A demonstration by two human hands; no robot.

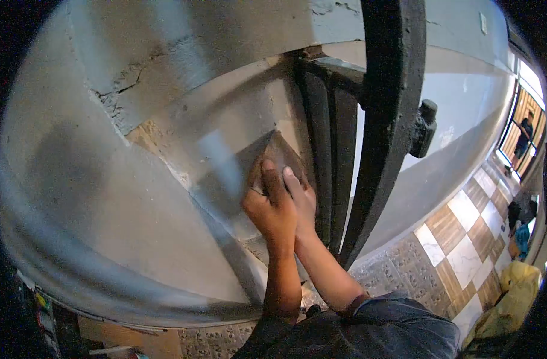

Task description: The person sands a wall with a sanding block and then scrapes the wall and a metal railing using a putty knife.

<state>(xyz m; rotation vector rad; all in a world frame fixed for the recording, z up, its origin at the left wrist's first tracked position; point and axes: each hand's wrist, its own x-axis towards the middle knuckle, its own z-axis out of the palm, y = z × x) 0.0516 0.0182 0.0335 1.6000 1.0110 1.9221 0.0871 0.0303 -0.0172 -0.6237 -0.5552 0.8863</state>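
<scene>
A brown sheet with a pointed upper corner, which looks like sandpaper [280, 151], lies against the plastered wall recess [231, 113]. My left hand [270, 206] grips its left side, the thumb pressed on its face. Close beside it, my right hand [303, 200] holds the sheet's right side, thumb also on the face. The two wrists nearly touch. Most of my other fingers are hidden behind the sheet or the hands.
Just right of my hands stands a dark metal gate frame [384, 131] with a hinge or latch lug [424, 128]. The wall on the left has a cracked plaster edge [115, 105]. A yellow sack [510, 296] lies on the tiled floor [465, 236]; another person [523, 137] stands far right.
</scene>
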